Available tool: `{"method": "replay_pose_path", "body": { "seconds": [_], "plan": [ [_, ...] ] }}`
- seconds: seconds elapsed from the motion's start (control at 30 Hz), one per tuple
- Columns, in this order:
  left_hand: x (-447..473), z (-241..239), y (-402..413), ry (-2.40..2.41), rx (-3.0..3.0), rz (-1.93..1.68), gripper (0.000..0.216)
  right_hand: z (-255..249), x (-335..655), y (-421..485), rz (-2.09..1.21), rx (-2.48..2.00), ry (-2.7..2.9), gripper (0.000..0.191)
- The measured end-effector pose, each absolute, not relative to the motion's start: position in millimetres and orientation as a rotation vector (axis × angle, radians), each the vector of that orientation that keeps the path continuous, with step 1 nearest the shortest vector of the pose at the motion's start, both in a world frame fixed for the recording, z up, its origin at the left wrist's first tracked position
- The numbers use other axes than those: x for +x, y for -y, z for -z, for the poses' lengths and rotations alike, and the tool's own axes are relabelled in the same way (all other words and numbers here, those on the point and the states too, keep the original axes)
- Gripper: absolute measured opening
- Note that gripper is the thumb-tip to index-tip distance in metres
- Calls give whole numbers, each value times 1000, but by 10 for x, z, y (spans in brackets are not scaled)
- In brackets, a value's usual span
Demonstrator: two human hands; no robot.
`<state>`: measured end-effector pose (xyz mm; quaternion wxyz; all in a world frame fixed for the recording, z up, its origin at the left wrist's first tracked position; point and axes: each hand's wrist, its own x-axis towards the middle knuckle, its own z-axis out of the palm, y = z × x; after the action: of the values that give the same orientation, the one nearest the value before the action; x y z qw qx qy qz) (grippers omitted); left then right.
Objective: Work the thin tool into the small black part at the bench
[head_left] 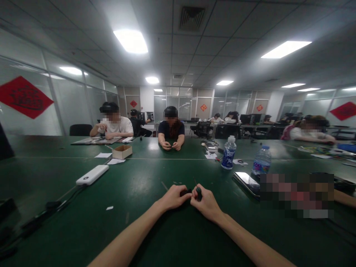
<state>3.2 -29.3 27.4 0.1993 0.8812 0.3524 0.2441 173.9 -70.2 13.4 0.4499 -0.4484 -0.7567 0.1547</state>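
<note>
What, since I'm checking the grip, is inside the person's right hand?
A dark tool shows in the right hand: part of its handle, with a thin shaft sticking up above. The hand covers the rest, so its full shape cannot be seen.

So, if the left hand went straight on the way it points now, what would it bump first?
The left hand would probably meet the right hand first; they look almost together, though actual contact is hard to judge.
</note>
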Motion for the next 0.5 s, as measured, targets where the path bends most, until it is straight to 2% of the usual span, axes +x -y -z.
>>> {"method": "replay_pose_path", "body": {
  "seconds": [0.5],
  "plan": [
    [33,-281,301,-996,2486,-676,36,-173,1733,723,-383,-1110,1877,11]
  ]
}}
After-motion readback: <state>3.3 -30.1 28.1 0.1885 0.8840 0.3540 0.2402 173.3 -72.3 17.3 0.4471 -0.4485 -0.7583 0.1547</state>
